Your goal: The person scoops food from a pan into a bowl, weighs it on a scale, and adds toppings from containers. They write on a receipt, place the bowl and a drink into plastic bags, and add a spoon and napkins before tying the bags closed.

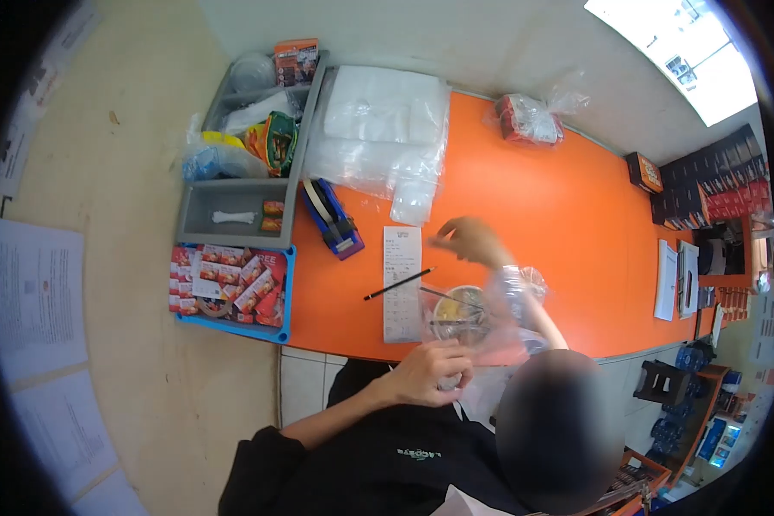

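My left hand point(426, 374) is closed at the table's front edge, its fingers curled on the clear plastic bag point(499, 344). Just beyond it stands a round clear-lidded bowl point(457, 315) with something yellow inside; plastic partly covers it. My right hand point(473, 241) is raised past the bowl, fingers loosely bent and apart, with nothing visible in them. Clear plastic lies against that wrist. To the left of the bowl is a long printed receipt point(402, 301), with a black pencil point(399, 283) lying across it. A thin dark stick reaches over the bowl.
A blue tape dispenser point(334, 219) and a stack of clear plastic bags point(378, 120) lie on the orange table point(568, 198). At the left edge are a grey divided organizer point(232, 202) and a blue crate point(288, 292) of red packets. A wrapped red package point(529, 119) sits near the wall.
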Motion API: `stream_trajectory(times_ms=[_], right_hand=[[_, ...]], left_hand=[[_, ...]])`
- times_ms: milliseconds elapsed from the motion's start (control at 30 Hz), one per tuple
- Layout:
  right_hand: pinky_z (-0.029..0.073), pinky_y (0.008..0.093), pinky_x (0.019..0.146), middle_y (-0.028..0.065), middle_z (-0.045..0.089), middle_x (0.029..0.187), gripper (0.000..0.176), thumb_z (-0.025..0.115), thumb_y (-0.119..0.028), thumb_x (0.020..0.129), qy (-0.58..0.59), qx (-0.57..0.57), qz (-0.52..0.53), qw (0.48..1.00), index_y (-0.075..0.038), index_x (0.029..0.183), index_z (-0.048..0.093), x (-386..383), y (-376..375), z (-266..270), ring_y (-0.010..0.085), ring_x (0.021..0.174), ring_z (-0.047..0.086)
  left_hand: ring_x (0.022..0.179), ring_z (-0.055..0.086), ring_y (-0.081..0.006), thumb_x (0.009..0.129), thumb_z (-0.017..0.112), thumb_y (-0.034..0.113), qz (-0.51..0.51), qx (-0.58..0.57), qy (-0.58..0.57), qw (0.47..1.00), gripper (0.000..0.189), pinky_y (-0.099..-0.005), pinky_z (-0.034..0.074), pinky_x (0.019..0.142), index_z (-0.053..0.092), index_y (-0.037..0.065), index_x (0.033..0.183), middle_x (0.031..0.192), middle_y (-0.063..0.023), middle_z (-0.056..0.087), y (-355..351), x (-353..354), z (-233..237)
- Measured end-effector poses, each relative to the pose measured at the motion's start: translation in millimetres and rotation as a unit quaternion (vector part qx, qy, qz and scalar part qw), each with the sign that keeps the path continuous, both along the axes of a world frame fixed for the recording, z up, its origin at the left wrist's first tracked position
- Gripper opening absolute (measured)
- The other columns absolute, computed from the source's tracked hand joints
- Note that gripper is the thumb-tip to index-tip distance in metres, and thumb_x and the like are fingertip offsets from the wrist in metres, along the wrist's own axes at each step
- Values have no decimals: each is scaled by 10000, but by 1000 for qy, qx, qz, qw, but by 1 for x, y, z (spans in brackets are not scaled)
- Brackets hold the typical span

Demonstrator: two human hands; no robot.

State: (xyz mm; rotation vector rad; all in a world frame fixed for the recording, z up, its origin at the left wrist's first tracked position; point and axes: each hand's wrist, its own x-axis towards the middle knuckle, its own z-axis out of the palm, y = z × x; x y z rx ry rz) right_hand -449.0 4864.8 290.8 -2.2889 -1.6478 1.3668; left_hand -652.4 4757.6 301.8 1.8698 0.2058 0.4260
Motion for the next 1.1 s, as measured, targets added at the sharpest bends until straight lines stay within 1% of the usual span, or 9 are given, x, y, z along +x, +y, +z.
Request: stream_trajectory(times_ms=[167,367,433,633,767,900,933,1000,1100], right_hand=[[501,326,623,116,631,816,596,774,-506,607,-356,160,47,919,-17,911,621,-78,4,-122,219,796,638],[500,333,690,93,651,867,369,751,-301,707,33,210,-61,975,-16,901,622,-34,15,-91,203,790,625],[490,307,705,68,648,842,257,702,-187,767,379,351,-256,817,13,907,622,-29,-7,-26,157,766,612],[471,263,725,64,639,845,170,648,-28,785,364,550,-312,684,33,940,615,31,-123,115,119,811,591],[469,267,736,69,625,854,183,642,0,782,202,529,-304,766,41,955,597,25,-186,154,125,816,586],[488,324,711,80,594,783,127,554,16,848,314,659,-257,633,-14,968,522,-6,-210,130,188,758,595],[500,354,684,99,595,819,104,536,-5,861,396,641,-140,642,-37,949,491,-20,-206,124,232,766,613],[486,312,683,81,612,856,93,537,4,850,196,583,14,788,-27,937,530,-40,-200,90,205,767,610],[463,347,710,101,619,882,269,633,-146,802,412,293,-79,859,-45,1042,562,-56,-183,-4,185,755,556]], left_hand=[[712,591,-241,701,717,211,214,16,-24,976,428,-326,479,682,502,133,1064,696,-59,536,-16,17,21],[610,609,-254,665,757,270,196,-113,157,961,667,-349,483,570,420,151,1229,627,-78,549,-28,14,39],[595,591,-248,654,768,317,277,-29,167,946,672,-355,474,558,451,138,1219,628,-94,541,-29,3,49],[633,556,-280,690,734,246,350,259,-11,900,282,-348,470,612,634,34,846,764,-123,576,-19,-14,69],[767,562,-114,817,608,85,218,-320,-46,921,203,-254,473,663,597,26,1011,1010,-76,570,-16,-34,64],[813,574,-88,851,488,6,239,-314,-1,919,353,-236,483,748,462,34,1202,1043,-97,578,-14,-32,87],[840,580,-105,849,478,0,253,-311,-17,916,354,-246,485,754,462,31,1202,1061,-105,578,-16,-30,84],[894,593,-140,847,457,-12,278,-304,-53,910,357,-268,487,766,463,24,1202,1097,-120,577,-18,-23,71],[909,602,-209,828,444,-28,402,-58,-37,913,363,-312,488,756,469,16,1188,1090,-132,566,-23,-16,55]])
